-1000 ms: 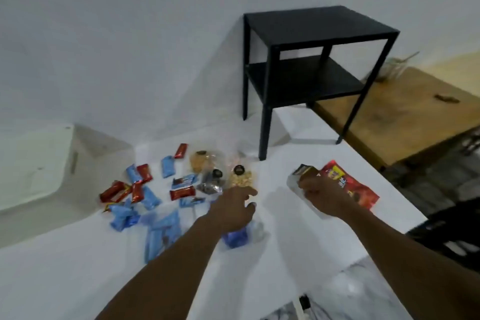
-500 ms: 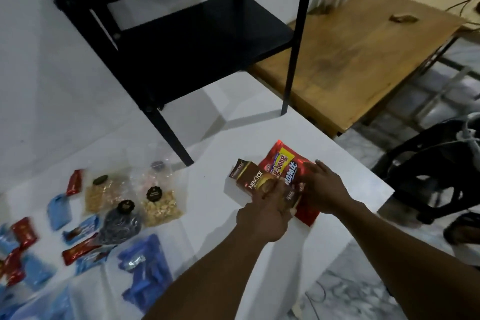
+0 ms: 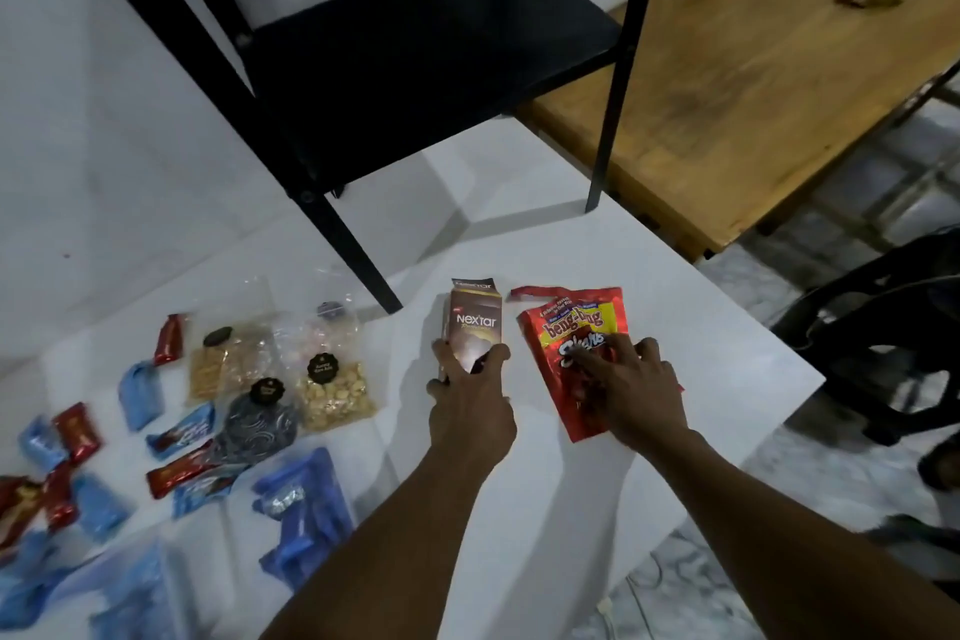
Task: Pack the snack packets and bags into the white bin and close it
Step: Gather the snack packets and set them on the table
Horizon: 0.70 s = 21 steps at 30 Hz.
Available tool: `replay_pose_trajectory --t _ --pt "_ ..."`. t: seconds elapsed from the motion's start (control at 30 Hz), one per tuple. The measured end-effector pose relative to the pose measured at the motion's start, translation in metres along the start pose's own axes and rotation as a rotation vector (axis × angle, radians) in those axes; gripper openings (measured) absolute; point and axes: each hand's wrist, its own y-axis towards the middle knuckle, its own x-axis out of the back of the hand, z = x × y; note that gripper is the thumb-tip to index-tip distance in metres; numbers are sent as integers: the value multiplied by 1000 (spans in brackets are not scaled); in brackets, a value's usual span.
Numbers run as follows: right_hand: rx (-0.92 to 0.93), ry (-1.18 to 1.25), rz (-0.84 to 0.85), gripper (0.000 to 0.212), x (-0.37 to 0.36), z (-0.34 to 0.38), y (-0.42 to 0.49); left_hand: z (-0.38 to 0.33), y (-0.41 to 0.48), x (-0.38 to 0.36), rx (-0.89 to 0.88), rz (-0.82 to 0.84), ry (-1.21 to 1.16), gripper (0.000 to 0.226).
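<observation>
My left hand grips the lower end of a brown Nextar box on the white table. Beside it my right hand presses down with spread fingers on a red Beng-Beng bag lying flat. To the left lie clear bags of nuts, a dark patterned bag, and several small red packets and blue packets. A larger blue bag lies near my left forearm. The white bin is out of view.
A black two-tier side table stands on the white table, its legs just behind the box. A wooden table sits beyond the right edge, and a dark chair stands on the floor at right.
The box and the red bag, overlapping half a second ago, now lie apart side by side. My left hand has taken the box leftward; my right hand rests on the bag. The view has tilted down.
</observation>
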Motion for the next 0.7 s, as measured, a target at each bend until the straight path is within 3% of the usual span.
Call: replay_pose_trajectory --t 0.17,0.37,0.53,0.7 --pt "-17 115 -11 50 6 15 -11 34 -19 14 -78 -32 -52 65" --pt "96 218 -52 44 42 54 -20 79 -52 59 -203 -204 -216 65" --pt "260 270 -110 37 83 135 -46 133 -114 107 -175 -285 -272 62" --pt "465 266 -116 38 93 256 -106 233 -216 143 -81 -413 -279 61"
